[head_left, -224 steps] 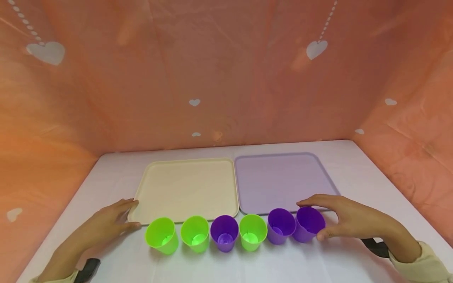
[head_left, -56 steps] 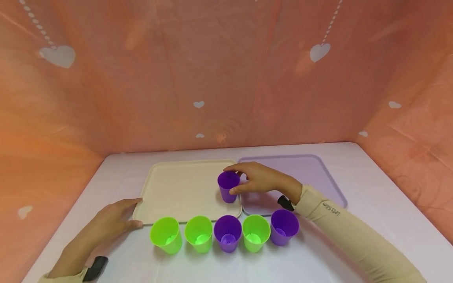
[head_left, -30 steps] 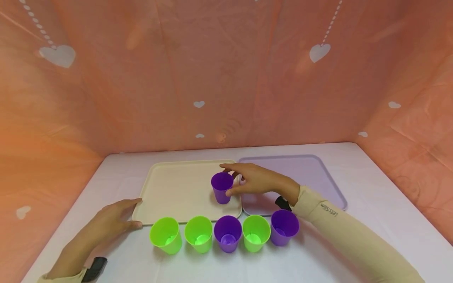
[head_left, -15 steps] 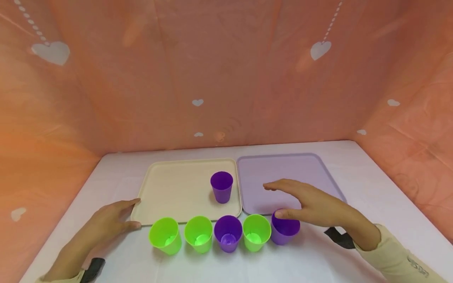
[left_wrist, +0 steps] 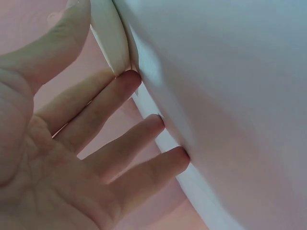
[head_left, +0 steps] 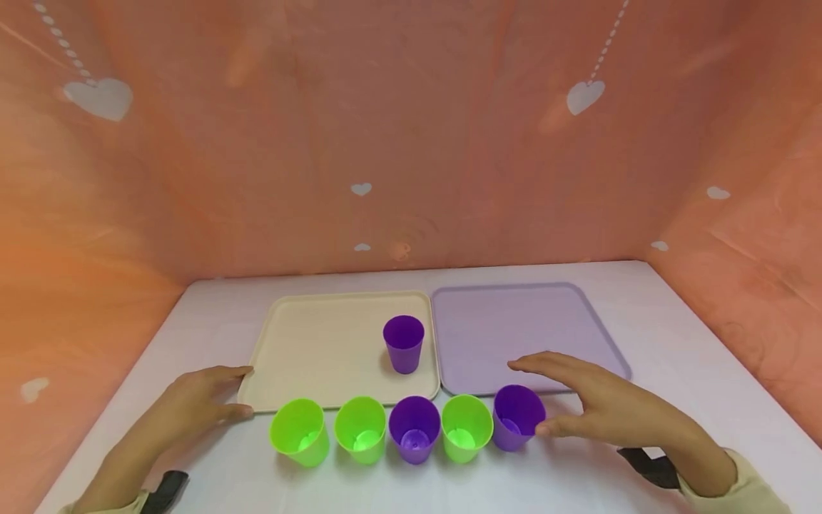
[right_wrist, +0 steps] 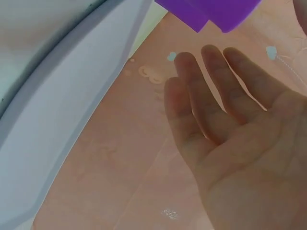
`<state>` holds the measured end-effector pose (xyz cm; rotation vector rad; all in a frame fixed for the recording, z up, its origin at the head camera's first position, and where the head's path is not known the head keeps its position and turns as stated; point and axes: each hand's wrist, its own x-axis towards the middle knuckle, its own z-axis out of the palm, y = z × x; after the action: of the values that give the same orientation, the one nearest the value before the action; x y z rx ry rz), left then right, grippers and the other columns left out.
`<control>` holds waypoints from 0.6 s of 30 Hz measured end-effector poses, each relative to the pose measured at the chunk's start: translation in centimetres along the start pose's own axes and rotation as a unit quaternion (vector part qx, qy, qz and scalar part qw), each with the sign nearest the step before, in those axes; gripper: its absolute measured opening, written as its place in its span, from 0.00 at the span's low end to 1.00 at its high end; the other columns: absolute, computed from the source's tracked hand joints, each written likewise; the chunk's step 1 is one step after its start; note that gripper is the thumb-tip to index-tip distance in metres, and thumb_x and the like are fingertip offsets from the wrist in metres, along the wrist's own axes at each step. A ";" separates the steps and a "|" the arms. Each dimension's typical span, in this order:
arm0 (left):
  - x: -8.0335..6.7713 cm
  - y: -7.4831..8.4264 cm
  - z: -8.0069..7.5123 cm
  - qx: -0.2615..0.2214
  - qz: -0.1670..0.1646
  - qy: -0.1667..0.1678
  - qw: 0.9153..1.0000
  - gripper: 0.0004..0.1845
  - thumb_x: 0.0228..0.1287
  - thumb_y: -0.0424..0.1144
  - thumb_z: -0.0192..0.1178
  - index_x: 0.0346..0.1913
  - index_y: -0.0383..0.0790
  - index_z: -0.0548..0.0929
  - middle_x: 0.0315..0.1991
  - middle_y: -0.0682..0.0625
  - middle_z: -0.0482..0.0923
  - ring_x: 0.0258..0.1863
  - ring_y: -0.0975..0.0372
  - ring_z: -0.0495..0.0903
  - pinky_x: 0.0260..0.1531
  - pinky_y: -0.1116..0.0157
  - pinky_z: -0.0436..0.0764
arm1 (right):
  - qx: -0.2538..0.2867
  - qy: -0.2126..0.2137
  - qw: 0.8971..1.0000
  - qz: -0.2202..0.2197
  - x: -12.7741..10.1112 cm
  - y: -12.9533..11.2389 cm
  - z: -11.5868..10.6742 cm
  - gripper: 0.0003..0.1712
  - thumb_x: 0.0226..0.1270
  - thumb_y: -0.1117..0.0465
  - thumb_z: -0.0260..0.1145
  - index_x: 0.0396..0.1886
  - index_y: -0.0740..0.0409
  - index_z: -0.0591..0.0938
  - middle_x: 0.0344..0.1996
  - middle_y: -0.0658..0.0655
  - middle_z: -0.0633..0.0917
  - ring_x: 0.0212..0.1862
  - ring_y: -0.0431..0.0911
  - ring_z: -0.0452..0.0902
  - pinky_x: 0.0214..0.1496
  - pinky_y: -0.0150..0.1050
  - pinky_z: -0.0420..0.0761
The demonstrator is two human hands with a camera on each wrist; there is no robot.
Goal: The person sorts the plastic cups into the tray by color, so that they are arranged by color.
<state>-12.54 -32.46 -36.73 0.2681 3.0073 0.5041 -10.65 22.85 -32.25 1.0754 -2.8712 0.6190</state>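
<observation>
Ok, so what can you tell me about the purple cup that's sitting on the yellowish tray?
The purple cup is small, plain and shiny, like plastic, wider at its round open rim than at its base. It stands upright, mouth up, and looks empty. It sits on the cream tray, near that tray's right edge, next to the lilac tray. Neither hand touches it; only the tray beneath does. It stands apart from the row of cups in front.

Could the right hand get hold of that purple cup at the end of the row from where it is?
Probably yes. The right hand is open right beside the end purple cup, thumb almost at its side, nothing between them. The green cup crowds only its far side.
</observation>
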 end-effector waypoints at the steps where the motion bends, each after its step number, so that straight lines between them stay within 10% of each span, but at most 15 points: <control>1: 0.1 0.0 0.0 0.002 -0.002 -0.001 1.000 0.38 0.45 0.54 0.76 0.59 0.35 0.82 0.57 0.30 0.80 0.59 0.32 0.75 0.55 0.34 0.74 | -0.001 -0.001 1.000 0.000 -0.1 0.0 0.0 0.40 0.57 0.36 0.71 0.70 0.34 0.71 0.65 0.39 0.76 0.68 0.47 0.73 0.64 0.48 0.78; 18: 0.1 -0.3 -0.2 0.011 -0.014 -0.012 1.000 0.38 0.47 0.57 0.75 0.61 0.40 0.81 0.59 0.32 0.79 0.59 0.33 0.75 0.54 0.34 0.73 | 0.016 -0.038 0.999 -0.028 0.0 0.6 0.3 0.43 0.57 0.36 0.71 0.71 0.39 0.70 0.64 0.41 0.77 0.64 0.45 0.76 0.62 0.46 0.80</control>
<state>-12.70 -32.77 -36.69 0.2305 2.9898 0.4626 -11.01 23.19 -32.73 1.2055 -2.8921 0.6378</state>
